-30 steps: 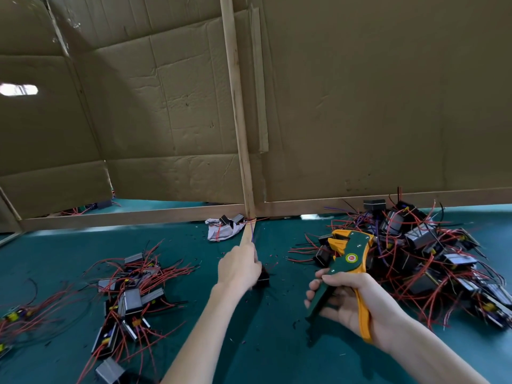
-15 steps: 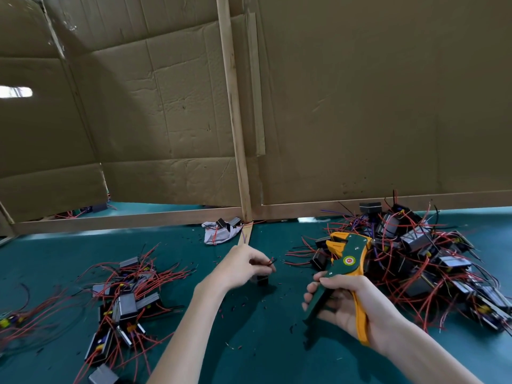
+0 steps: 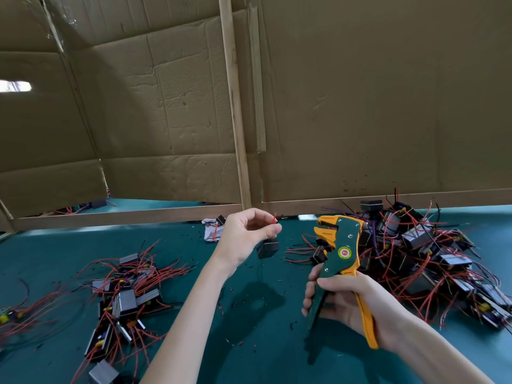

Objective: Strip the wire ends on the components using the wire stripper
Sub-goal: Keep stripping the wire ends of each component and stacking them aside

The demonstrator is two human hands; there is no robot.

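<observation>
With the left hand (image 3: 243, 236), pinching a thin red wire (image 3: 274, 218) between thumb and forefinger, leaving its short tip sticking up past the fingertips and letting a small black component (image 3: 267, 249) dangle just beneath the hand, off the bench (image 3: 249, 350). With the right hand (image 3: 343, 303), wrapping curled fingers round both handles of the green and yellow wire stripper (image 3: 342, 253), keeping its head upright, near the left hand on its right side and not touching the wire.

Judging the component as light, since it is hanging freely from one lead. Judging the wire as soft and limp, likely to bend away from the tool unless pinched close behind the tip. Guessing at a weak joint where lead meets body, so advising a gentle pull.

Seeing no tray or bin near either hand. Finding the parts loose instead, in a large heap (image 3: 429, 259) just right of the right hand and a smaller heap (image 3: 127, 295) well left of the left hand. Beyond the left hand, spotting a crumpled white wrapper (image 3: 212, 231) seemingly holding one black part and some red wire; not being able to tell more.
</observation>
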